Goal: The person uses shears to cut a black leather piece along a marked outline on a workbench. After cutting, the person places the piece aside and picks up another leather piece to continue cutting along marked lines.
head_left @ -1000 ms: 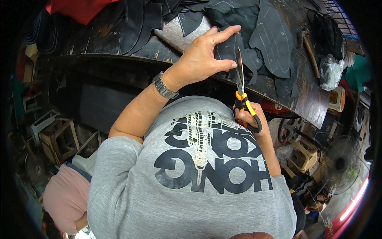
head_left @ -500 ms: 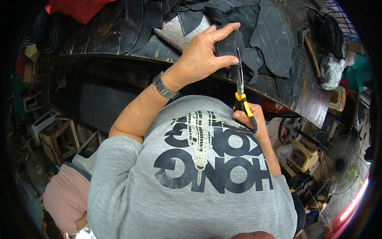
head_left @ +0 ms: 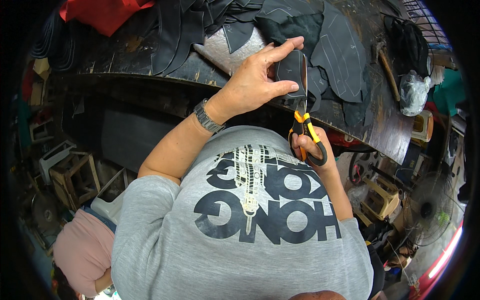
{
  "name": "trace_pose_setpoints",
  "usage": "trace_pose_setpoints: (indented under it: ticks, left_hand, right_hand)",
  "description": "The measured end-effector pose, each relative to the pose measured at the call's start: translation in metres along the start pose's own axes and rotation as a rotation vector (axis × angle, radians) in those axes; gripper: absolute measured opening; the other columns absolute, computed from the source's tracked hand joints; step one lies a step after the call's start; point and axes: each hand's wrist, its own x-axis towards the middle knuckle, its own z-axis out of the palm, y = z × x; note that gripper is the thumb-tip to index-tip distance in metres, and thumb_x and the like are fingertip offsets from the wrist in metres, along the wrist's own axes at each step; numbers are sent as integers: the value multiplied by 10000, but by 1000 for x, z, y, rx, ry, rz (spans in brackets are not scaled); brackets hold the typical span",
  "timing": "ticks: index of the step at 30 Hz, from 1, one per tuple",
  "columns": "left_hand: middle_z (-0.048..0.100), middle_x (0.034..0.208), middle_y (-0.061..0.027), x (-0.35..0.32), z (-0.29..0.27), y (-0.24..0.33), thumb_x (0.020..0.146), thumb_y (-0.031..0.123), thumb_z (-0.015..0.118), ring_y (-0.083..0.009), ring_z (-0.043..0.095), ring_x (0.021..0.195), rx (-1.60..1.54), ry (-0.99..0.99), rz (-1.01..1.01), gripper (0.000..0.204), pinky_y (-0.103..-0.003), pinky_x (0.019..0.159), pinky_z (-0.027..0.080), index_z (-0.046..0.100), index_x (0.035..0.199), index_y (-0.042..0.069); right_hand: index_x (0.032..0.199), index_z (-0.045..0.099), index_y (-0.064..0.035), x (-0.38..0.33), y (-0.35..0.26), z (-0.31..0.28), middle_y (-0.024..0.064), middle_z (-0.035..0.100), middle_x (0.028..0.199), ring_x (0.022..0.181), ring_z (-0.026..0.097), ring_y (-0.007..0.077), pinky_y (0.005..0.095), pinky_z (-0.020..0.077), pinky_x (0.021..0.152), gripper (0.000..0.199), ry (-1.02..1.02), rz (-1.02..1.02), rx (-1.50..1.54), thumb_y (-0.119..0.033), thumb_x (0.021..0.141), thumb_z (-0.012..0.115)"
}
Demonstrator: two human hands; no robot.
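Between thumb and fingers, my left hand (head_left: 260, 75) grips a small dark grey leather piece (head_left: 289, 70) with a pale line drawn along its edge. My right hand (head_left: 315, 142) has its fingers in the handles of a pair of scissors (head_left: 303, 116) with yellow and black grips. The blades point away from me and lie along the right edge of the leather piece, beside the pale line. Beyond it, a larger marked leather sheet (head_left: 342, 55) and a dark green-black scrap (head_left: 295, 31) lie on the table.
The worn dark table (head_left: 125, 57) carries long leather strips (head_left: 175, 37), a red piece (head_left: 102, 15), a hammer (head_left: 388, 72) and a clear plastic bag (head_left: 414, 92). A fan (head_left: 427, 207) and a wooden stool (head_left: 77, 177) stand below. Another person in pink (head_left: 85, 250) is at lower left.
The scissors have gone from nearly closed to spread handles, and the right-hand fingers show more in the loops. The left hand and leather piece have shifted slightly toward me.
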Motion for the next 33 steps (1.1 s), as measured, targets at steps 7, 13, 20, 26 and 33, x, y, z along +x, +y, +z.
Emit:
trace_pose_setpoints:
  ticks: [7,13,20,26,33]
  left_hand:
    - [468,1423,-101,0,1,-2,823,-18,703,-111,588,1077,-58,-2,-34,729,-255,920,523,367,1465,60]
    - [566,1175,-45,0,1,-3,851,5,688,-61,580,937,0,78,-33,615,-199,824,511,450,1416,42]
    - [460,918,23,-5,14,0,841,-22,690,-23,475,754,-82,217,17,557,-151,675,452,527,1368,51]
    - [444,953,20,-8,20,-2,843,-36,686,-19,491,772,-92,217,21,568,-161,681,471,503,1378,20]
    - [452,950,21,-9,17,-5,843,-34,687,-18,493,770,-84,195,12,577,-160,681,475,494,1384,19]
  right_hand:
    - [762,600,-57,-5,-1,6,-23,507,539,437,453,48,203,340,414,315,88,6,-83,-305,798,792]
    - [739,589,-61,-3,-2,12,-23,492,518,424,456,52,199,336,408,314,137,20,-110,-292,802,791]
    - [774,588,-34,0,-7,9,9,533,570,429,497,88,211,407,417,322,80,-29,64,-299,815,766]
    - [771,587,-42,4,-9,9,5,524,560,428,487,84,212,396,412,316,109,-52,83,-297,812,769]
    - [734,572,-62,-1,-7,5,-11,499,527,413,455,67,209,357,393,322,156,-12,-3,-288,797,792]
